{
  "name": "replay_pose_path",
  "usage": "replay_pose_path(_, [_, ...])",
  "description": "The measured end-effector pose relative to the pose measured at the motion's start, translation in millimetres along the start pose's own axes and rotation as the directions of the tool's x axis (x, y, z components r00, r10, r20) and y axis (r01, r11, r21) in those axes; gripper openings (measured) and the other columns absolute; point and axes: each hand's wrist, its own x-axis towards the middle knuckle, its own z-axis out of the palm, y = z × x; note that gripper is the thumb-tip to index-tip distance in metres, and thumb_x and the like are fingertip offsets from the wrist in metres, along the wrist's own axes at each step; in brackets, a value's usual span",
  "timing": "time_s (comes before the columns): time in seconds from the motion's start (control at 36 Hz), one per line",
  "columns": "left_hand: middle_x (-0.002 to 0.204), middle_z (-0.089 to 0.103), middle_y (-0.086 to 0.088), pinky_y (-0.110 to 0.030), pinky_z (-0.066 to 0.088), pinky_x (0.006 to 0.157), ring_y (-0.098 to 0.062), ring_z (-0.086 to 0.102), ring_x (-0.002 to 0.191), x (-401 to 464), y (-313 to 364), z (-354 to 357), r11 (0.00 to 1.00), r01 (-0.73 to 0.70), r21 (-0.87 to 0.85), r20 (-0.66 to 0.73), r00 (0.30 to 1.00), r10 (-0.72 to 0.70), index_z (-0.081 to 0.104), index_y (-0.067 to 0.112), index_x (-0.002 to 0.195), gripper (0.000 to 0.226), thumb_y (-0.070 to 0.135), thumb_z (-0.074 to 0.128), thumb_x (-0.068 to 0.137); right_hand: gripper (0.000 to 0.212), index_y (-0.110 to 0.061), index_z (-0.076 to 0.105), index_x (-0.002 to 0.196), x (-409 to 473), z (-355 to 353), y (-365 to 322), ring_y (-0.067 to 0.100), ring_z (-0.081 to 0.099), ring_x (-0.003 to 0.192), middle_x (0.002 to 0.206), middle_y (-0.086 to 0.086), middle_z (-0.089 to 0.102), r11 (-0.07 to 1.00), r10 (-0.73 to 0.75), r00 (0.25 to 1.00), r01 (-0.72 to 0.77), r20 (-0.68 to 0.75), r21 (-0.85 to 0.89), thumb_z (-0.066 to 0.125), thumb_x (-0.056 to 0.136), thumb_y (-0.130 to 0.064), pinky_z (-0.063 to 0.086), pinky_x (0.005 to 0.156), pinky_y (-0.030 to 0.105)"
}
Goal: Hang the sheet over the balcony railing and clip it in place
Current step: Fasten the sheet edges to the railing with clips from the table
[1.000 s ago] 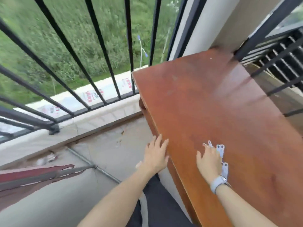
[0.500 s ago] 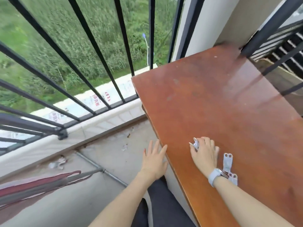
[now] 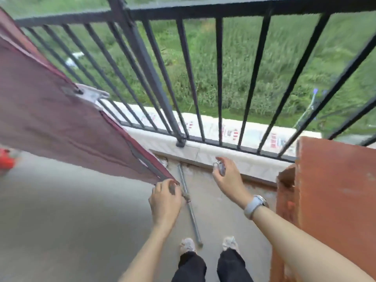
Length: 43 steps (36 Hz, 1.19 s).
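A dark red sheet (image 3: 53,119) hangs over the black balcony railing (image 3: 183,11) on the left and stretches down toward me. My left hand (image 3: 165,200) is shut on its lower corner, pulling it taut. A pale clip (image 3: 91,95) sits on the sheet's upper edge by the bars. My right hand (image 3: 227,176), with a watch on the wrist, is closed around another pale clip (image 3: 220,167), held in the air in front of the railing's lower bars.
A reddish-brown wooden table (image 3: 333,190) stands at the right, close to my right forearm. A grey metal pipe (image 3: 190,206) lies on the concrete floor between my hands. My feet (image 3: 209,244) are below. Something red (image 3: 7,157) sits at the far left.
The view swung left from the table to the railing. My right hand lifted a clip off the table. My left hand left the table edge and took the sheet's corner.
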Motion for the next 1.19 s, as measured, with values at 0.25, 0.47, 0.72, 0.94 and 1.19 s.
replay_pose_path(0.25, [0.107,0.056,-0.005,-0.042,0.041,0.09,-0.027,0.054,0.103,52,-7,-66,0.944,0.142,-0.298,-0.336,0.91,-0.243,0.052,0.013,0.101,0.032,0.037,0.062,0.082,0.04,-0.02,0.048,0.121,67,86,-103,0.019,0.052,0.115,0.123,0.005,0.056,0.966,-0.252,0.909,0.255,0.332,0.035,0.061,0.084,-0.03,0.043,0.093,0.032])
replay_pose_path(0.47, [0.109,0.058,-0.006,-0.04,0.035,0.088,-0.028,0.051,0.107,89,8,-87,0.956,0.209,-0.208,-0.4,0.874,-0.278,0.055,0.014,0.102,0.033,0.039,0.059,0.081,0.042,-0.029,0.051,0.12,99,121,-99,0.017,0.059,0.107,0.123,-0.003,0.06,0.91,-0.276,0.887,0.366,0.372,-0.197,0.06,0.082,-0.043,0.048,0.082,0.031])
replay_pose_path(0.72, [0.089,0.064,-0.013,-0.036,0.04,0.072,-0.035,0.054,0.085,90,-24,-68,0.964,0.127,-0.234,-0.287,0.938,-0.193,0.051,0.015,0.074,0.014,0.016,0.049,0.087,0.02,-0.016,0.065,0.088,105,140,-92,0.029,0.058,0.085,0.092,0.006,0.057,0.88,-0.291,0.921,0.364,0.259,-0.305,0.047,0.088,-0.026,0.048,0.068,0.04])
replay_pose_path(0.94, [0.076,0.066,-0.011,-0.034,0.042,0.069,-0.03,0.058,0.077,78,-25,-53,0.935,0.054,-0.35,-0.192,0.973,-0.128,0.058,0.007,0.07,0.021,0.02,0.058,0.086,0.01,-0.011,0.052,0.082,84,111,-59,0.031,0.053,0.075,0.088,0.006,0.052,0.77,-0.434,0.838,0.536,0.331,-0.346,0.052,0.087,-0.019,0.037,0.055,0.034])
replay_pose_path(1.19, [0.076,0.064,-0.006,-0.029,0.033,0.062,-0.026,0.056,0.075,90,-31,-57,0.976,-0.036,-0.216,-0.151,0.989,0.003,0.055,0.013,0.067,0.021,0.022,0.057,0.085,0.01,-0.015,0.058,0.083,73,126,-63,0.032,0.054,0.07,0.076,0.001,0.048,0.805,-0.418,0.857,0.503,0.302,-0.315,0.053,0.087,-0.023,0.025,0.054,0.028])
